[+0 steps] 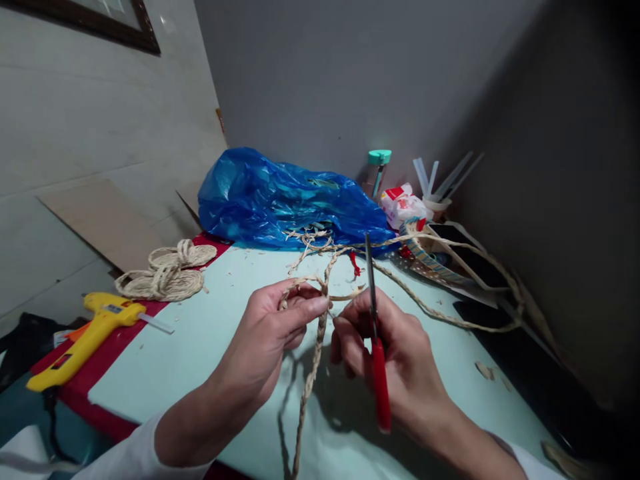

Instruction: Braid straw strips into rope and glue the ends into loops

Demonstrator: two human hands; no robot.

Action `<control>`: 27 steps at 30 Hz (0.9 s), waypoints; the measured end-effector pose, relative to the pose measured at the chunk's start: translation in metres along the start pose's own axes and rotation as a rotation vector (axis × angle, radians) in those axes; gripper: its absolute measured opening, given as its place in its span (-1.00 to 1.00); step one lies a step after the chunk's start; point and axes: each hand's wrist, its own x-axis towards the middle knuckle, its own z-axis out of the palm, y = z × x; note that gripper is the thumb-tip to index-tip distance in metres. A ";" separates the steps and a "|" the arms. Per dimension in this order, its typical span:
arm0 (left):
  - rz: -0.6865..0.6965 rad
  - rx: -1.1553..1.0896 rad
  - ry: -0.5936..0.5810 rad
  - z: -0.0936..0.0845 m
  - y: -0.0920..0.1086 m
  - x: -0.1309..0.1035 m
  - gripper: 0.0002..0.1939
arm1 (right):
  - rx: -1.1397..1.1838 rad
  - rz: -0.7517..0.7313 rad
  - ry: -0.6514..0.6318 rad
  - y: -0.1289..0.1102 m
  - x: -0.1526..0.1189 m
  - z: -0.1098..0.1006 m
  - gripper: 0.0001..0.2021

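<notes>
The blue bag [280,200] lies across the far side of the pale worktop [185,373]. In front of the bag, nearer the person, the left hand [273,327] has its fingers and thumb clamped on a braided cord [311,377]. From that grip one end hangs down, farther from the bag, and a small loop curls over the fingers.

Level with the left hand and in front of the bag's right end, the right hand [397,340] grasps red-handled scissors [381,387], blades pointing up towards the bag. Its fingertips are bunched together beside the cord, by a thin strand; whether they pinch it, I cannot tell.

A long stretch of cord loops out to the right of the bag. A red scrap [355,265] lies just in front of the bag. To its left and nearer the person are coils of cord [177,287], then a yellow glue gun [95,340]. Right of the bag stand a white packet [401,207] and a cup [436,208] of pale sticks [453,177].
</notes>
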 end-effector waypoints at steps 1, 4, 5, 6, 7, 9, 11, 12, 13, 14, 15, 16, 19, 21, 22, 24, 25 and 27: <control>0.007 -0.003 0.009 0.001 0.000 0.000 -0.92 | -0.008 -0.008 -0.006 -0.001 -0.001 0.001 -0.85; 0.029 -0.045 0.010 0.002 -0.001 0.000 -0.90 | 0.010 -0.016 -0.010 0.000 -0.003 0.002 -0.83; 0.029 -0.067 0.001 0.001 -0.001 0.000 -0.88 | 0.028 -0.014 -0.006 0.000 -0.004 0.002 -0.82; 0.020 -0.084 -0.018 0.000 -0.001 0.001 -0.86 | 0.050 -0.005 -0.001 0.001 -0.004 0.001 -0.81; 0.002 -0.093 -0.042 -0.001 -0.001 0.002 -0.85 | 0.073 0.008 0.006 0.002 -0.004 0.001 -0.81; -0.041 -0.091 -0.093 -0.004 -0.001 0.004 -0.85 | 0.111 0.036 0.021 0.004 -0.003 -0.001 -0.80; -0.083 -0.072 -0.140 -0.006 -0.001 0.005 -0.87 | 0.125 0.057 0.044 0.004 -0.001 -0.002 -0.81; -0.102 -0.064 -0.158 -0.007 -0.001 0.004 -0.87 | 0.130 0.066 0.055 0.004 0.000 -0.003 -0.81; -0.120 -0.056 -0.175 -0.007 0.000 0.004 -0.87 | 0.137 0.073 0.068 0.004 0.002 -0.003 -0.82; -0.137 -0.043 -0.194 -0.007 0.000 0.003 -0.88 | 0.143 0.080 0.079 0.004 0.003 -0.004 -0.82; -0.149 -0.030 -0.209 -0.006 0.000 0.002 -0.88 | 0.149 0.087 0.092 0.005 0.003 -0.004 -0.83; -0.155 -0.018 -0.222 -0.006 0.000 0.002 -0.88 | 0.153 0.093 0.100 0.005 0.004 -0.005 -0.84; -0.160 0.003 -0.249 -0.004 0.002 0.001 -0.89 | 0.148 0.098 0.114 0.007 0.003 -0.006 -0.85; -0.162 -0.004 -0.250 -0.004 0.003 0.001 -0.90 | 0.141 0.104 0.110 0.008 0.002 -0.006 -0.85; -0.161 -0.010 -0.246 -0.004 0.003 0.001 -0.90 | 0.135 0.101 0.111 0.008 0.002 -0.006 -0.85; -0.152 -0.030 -0.223 -0.006 0.003 0.002 -0.91 | 0.096 0.064 0.109 0.009 0.001 -0.006 -0.86; -0.148 -0.046 -0.208 -0.007 0.003 0.002 -0.91 | 0.054 0.033 0.099 0.010 0.000 -0.007 -0.85; -0.140 -0.095 -0.167 -0.009 0.004 0.003 -0.89 | -0.060 -0.051 0.056 0.013 -0.001 -0.007 -0.85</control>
